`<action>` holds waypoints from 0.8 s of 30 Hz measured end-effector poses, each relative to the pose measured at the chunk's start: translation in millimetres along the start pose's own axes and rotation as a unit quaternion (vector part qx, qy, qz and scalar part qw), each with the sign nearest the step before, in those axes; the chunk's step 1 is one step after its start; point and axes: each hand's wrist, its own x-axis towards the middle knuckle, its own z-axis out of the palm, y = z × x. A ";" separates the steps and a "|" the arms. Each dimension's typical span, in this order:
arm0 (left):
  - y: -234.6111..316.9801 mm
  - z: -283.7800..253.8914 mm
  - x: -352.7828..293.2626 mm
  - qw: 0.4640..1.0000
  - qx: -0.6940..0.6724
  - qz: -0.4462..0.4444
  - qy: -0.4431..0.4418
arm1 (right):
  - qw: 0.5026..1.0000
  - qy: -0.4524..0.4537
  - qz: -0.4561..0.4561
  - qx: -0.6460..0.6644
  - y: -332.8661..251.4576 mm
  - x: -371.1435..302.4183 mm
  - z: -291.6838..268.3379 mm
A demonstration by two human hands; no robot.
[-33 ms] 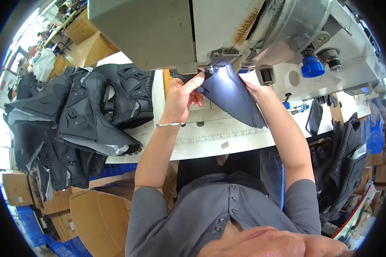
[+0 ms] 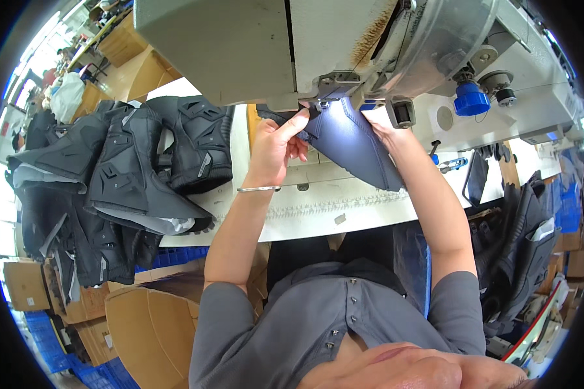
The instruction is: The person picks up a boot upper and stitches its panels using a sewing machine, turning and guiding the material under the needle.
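Under the head of a sewing machine (image 2: pixel 340 81) lies a dark boot upper (image 2: pixel 353 146), lit by the machine's lamp and sloping down toward me at the right. My left hand (image 2: pixel 279 139) has its thumb and fingers closed on the left part of the upper, close to the needle area. Along the upper's right edge, my right hand (image 2: pixel 386 126) grips it, its fingertips partly hidden by the upper and the machine. What sits directly under the presser foot is too small to make out.
A heap of black boots (image 2: pixel 133 162) covers the left end of the white table (image 2: pixel 305 220). More black boot parts (image 2: pixel 516 246) hang at the right. A blue knob (image 2: pixel 472 100) projects from the machine. Cardboard boxes (image 2: pixel 149 324) and blue crates (image 2: pixel 45 337) stand at lower left.
The free lower edge of the boot upper has shifted very slightly, and a small part on the machine's head has moved. Both hands stay nearly in place.
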 end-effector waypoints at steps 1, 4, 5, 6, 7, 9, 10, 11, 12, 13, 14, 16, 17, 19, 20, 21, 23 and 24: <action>-1.1 3.9 -0.2 1.000 -0.001 -0.004 0.010 | 1.000 0.001 0.000 0.001 -8.1 -4.5 -1.9; -4.1 3.2 -6.6 1.000 -0.002 -0.005 0.023 | 0.919 -0.035 -0.043 -0.390 -59.0 -43.9 9.0; -3.6 -1.5 -8.1 1.000 -0.003 0.001 0.031 | 0.900 -0.007 -0.064 -0.431 -68.4 -63.3 30.0; -1.7 4.3 -9.7 0.998 -0.025 0.022 0.060 | 0.876 0.023 -0.085 -0.473 -72.0 -80.7 45.8; -2.7 4.7 -8.3 0.997 -0.028 0.026 0.060 | 0.810 0.023 -0.090 -0.578 -73.7 -100.5 52.0; -7.3 7.0 -9.6 0.998 -0.016 0.018 0.064 | 0.672 0.059 -0.260 -0.691 -55.9 -137.2 69.1; -11.0 7.6 -7.9 0.998 -0.007 0.025 0.059 | 0.626 0.067 -0.271 -0.728 -49.6 -136.8 72.1; -12.4 9.6 -10.8 0.998 -0.008 0.020 0.056 | 0.580 0.075 -0.279 -0.762 -40.7 -136.4 72.7; -12.9 11.7 -10.1 0.997 -0.004 0.029 0.068 | 0.530 0.116 -0.331 -0.772 -32.0 -122.4 64.7; -13.3 14.1 -9.5 0.996 0.000 0.037 0.080 | 0.529 0.119 -0.329 -0.773 -30.0 -116.8 58.9; -15.7 16.3 -10.9 0.995 -0.004 0.045 0.090 | 0.534 0.122 -0.362 -0.754 -28.9 -112.5 52.1; -13.2 18.0 -12.2 0.995 -0.015 0.036 0.093 | 0.524 0.132 -0.443 -0.715 -25.9 -99.2 44.0; -12.7 19.2 -13.5 0.995 -0.026 0.027 0.098 | 0.525 0.130 -0.442 -0.716 -25.3 -97.5 42.2; -8.9 16.5 -18.1 0.995 0.002 0.006 0.095 | 0.523 0.118 -0.436 -0.723 -24.7 -96.7 39.7; -7.2 14.0 -20.1 0.995 0.032 -0.012 0.091 | 0.522 0.115 -0.437 -0.723 -26.4 -96.8 38.7; -11.6 5.6 -23.5 0.995 0.029 -0.009 0.094 | 0.524 0.108 -0.429 -0.728 -29.6 -97.2 39.4; -21.9 -10.3 -32.8 0.848 0.405 0.313 0.139 | 0.524 0.101 -0.420 -0.734 -32.1 -94.8 37.4; -20.8 -11.2 -36.3 0.766 0.453 0.420 0.177 | 0.512 0.094 -0.433 -0.736 -32.9 -91.9 33.8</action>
